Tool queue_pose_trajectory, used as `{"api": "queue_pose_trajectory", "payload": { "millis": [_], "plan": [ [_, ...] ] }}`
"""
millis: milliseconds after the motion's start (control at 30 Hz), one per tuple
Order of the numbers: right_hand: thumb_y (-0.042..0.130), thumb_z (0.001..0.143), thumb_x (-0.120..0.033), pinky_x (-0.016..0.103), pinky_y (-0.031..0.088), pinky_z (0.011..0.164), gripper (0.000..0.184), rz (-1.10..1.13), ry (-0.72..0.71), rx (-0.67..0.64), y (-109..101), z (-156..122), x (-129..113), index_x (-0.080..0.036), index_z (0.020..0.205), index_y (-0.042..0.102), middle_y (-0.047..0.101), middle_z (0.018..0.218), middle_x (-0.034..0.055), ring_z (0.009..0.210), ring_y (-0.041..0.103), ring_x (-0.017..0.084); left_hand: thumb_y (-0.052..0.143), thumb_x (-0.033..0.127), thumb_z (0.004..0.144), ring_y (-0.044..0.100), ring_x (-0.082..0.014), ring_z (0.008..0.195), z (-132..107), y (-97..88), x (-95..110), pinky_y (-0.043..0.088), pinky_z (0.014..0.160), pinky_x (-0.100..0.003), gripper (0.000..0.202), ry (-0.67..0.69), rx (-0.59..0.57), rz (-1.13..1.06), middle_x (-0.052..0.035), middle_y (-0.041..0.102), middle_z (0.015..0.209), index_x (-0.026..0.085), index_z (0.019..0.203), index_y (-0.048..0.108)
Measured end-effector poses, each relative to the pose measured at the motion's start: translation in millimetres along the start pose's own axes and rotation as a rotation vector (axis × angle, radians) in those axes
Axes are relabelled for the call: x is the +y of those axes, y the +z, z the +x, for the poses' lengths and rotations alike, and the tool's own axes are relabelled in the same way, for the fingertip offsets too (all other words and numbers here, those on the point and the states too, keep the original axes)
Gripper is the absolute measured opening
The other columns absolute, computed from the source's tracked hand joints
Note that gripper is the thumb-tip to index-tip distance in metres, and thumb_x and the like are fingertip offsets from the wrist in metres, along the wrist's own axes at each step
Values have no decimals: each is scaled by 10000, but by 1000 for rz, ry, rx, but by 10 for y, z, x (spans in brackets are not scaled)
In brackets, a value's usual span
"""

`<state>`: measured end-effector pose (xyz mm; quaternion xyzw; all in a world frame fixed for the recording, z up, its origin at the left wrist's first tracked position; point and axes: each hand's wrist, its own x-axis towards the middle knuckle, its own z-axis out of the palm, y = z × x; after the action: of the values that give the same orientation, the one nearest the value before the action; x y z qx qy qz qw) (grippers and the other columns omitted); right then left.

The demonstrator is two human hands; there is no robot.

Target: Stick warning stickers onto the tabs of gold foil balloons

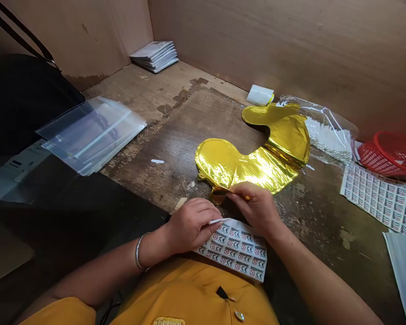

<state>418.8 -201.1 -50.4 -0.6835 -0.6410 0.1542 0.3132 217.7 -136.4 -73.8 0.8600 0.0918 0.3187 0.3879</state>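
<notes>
My left hand (192, 225) is closed on a sheet of CE stickers (238, 248), which hangs over the table's near edge against my shirt. A small white straw or strip shows at its fingertips. My right hand (257, 207) pinches the near edge of a gold foil balloon (253, 169), at a narrow tab by its lower left end. The balloon is flat, curved and folded across its middle, and it lies on the worn wooden table (176, 144).
Clear plastic sleeves (98, 135) lie to the left beside a black bag (27, 95). A stack of packets (155, 55) sits in the far corner. At right are a bag of white straws (331, 137), a red basket (389, 153) and another sticker sheet (380, 196).
</notes>
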Motion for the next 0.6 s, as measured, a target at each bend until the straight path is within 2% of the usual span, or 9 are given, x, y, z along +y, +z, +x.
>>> {"api": "queue_pose_trajectory", "payload": {
  "millis": [133,300,367,467,533,600],
  "plan": [
    [643,812,-376,247,431,567,239,232,221,-88,-81,120,48,-181,673,642,613,617,-8,584,543,124,554,223,906,611,-208,981,24,-15,25,507,879,-369,138,-55,49,75,-110,670,1083,161,901,677],
    [594,827,-478,236,337,507,328,389,390,-115,-103,201,79,-176,701,614,490,562,-42,524,415,99,549,243,902,562,-258,1137,67,-70,81,478,971,-432,182,-83,48,174,-156,595,1248,153,889,706],
    [604,809,-508,235,325,489,335,465,442,-88,-94,223,85,-180,741,601,485,575,-44,516,401,99,550,248,902,553,-264,1178,132,-94,81,448,1027,-448,184,-25,5,190,-148,615,1252,148,881,703],
    [624,781,-529,230,333,488,349,552,444,-80,-91,259,100,-189,745,556,487,607,-42,534,406,101,531,251,916,560,-250,1210,286,-109,13,400,1096,-443,196,113,-138,210,-122,658,1232,144,866,689],
    [609,794,-524,230,352,495,344,568,429,-63,-105,266,109,-197,733,522,478,611,-45,543,413,103,525,253,917,573,-253,1201,384,-97,-70,400,1094,-453,202,166,-225,229,-122,669,1223,139,864,684],
    [558,843,-503,244,400,528,323,504,396,26,-128,235,112,-201,739,508,489,625,-37,565,451,114,530,260,912,583,-265,1180,445,-75,-155,415,1070,-466,209,174,-259,238,-136,664,1225,133,851,683]
  ]
}}
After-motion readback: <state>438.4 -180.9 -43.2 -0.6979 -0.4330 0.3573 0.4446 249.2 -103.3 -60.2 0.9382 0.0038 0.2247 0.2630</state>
